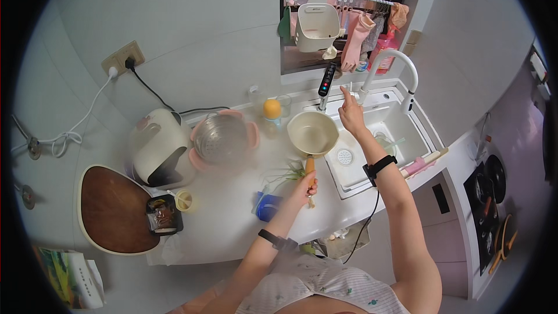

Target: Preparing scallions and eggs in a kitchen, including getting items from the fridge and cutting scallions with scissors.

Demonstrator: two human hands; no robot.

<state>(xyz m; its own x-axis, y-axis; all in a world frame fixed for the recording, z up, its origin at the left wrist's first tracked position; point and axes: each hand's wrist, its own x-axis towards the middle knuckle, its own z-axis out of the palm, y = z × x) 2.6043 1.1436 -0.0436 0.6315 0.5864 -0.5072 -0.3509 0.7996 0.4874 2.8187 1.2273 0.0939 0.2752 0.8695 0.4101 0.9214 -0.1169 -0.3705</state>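
Observation:
My left hand [306, 188] grips the wooden handle [310, 165] of a cream saucepan [313, 133], whose bowl sits under a slim tap with a black display head [327, 80] and lit red and blue dots. Whether water lies in the pan is hard to tell. Beneath the handle are thin green leafy stalks [290, 172], partly hidden by that hand. My right hand [351, 115] holds nothing; its index finger stretches toward the base of the white sink faucet [392, 54], beside a small lever. Contact there is unclear.
The white sink [375, 117] has a glass bowl inside. Left along the counter stand a perforated steel basket in a pink-handled pot [222, 137], a white appliance [159, 150] and a brown board [115, 209]. A blue packet [268, 206] lies near my left forearm. Haze hangs over the counter.

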